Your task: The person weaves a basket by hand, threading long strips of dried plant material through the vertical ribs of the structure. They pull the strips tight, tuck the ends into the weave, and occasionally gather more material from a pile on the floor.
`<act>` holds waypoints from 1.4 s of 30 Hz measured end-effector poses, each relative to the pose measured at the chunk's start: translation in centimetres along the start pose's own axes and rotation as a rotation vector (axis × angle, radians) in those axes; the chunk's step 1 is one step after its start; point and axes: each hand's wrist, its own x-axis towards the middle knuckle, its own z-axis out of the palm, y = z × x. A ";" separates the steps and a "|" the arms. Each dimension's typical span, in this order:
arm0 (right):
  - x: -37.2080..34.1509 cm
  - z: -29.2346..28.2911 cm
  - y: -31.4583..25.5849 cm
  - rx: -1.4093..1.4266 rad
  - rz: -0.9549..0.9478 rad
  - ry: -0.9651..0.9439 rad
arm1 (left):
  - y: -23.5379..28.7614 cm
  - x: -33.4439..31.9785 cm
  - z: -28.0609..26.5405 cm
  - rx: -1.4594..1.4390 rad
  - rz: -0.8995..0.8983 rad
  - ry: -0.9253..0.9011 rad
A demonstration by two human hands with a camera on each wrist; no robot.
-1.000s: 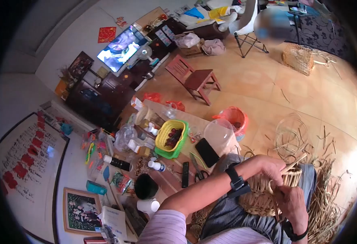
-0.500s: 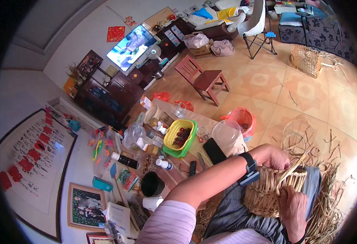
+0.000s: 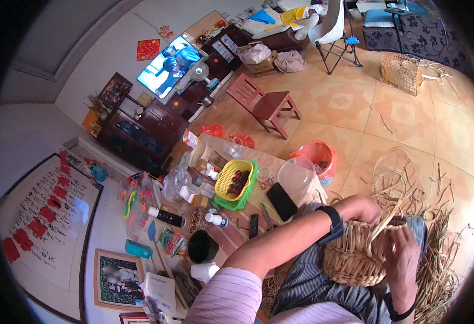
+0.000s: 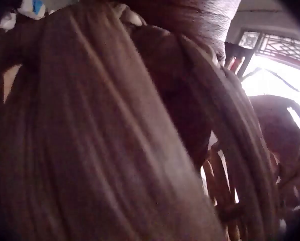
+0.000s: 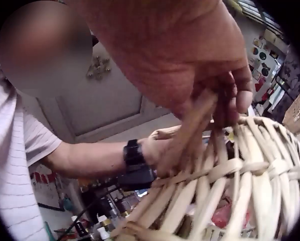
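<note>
A pale woven basket (image 3: 353,256) sits tilted on the person's lap. The left hand (image 3: 361,208) grips its far rim, with the fingertips hidden behind the weave. At the near rim is the right hand (image 3: 401,256), slightly blurred in the head view. In the right wrist view the right hand (image 5: 190,65) has curled fingers pinching a flat strand (image 5: 190,130) above the woven rim (image 5: 225,168); the left hand (image 5: 157,153) is beyond that strand. Wide dark strands (image 4: 105,125) fill most of the left wrist view. A loose strand (image 3: 385,218) sticks up over the basket.
Loose strands (image 3: 439,264) lie heaped on the floor at the right, with a coil (image 3: 396,170) beyond the basket. On the table are a phone (image 3: 281,201), scissors (image 3: 266,216), a yellow basket (image 3: 231,181) and a black cup (image 3: 202,247). A red-lined bucket (image 3: 320,156) stands beside it.
The right hand has moved up and right along the near side of the basket. The left hand has shifted slightly at the far rim. The upright strand remains over the basket.
</note>
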 end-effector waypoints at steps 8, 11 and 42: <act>7.0 -1.1 7.6 0.360 -0.063 -0.437 | 3.5 -2.9 -0.3 -0.005 -0.325 0.379; 10.8 -0.3 8.9 0.377 -0.051 -0.814 | 2.2 -1.0 -0.5 0.206 -0.324 0.536; 12.2 5.5 14.9 0.315 -0.004 -0.509 | 10.8 -7.4 -2.9 -0.659 -0.131 -0.117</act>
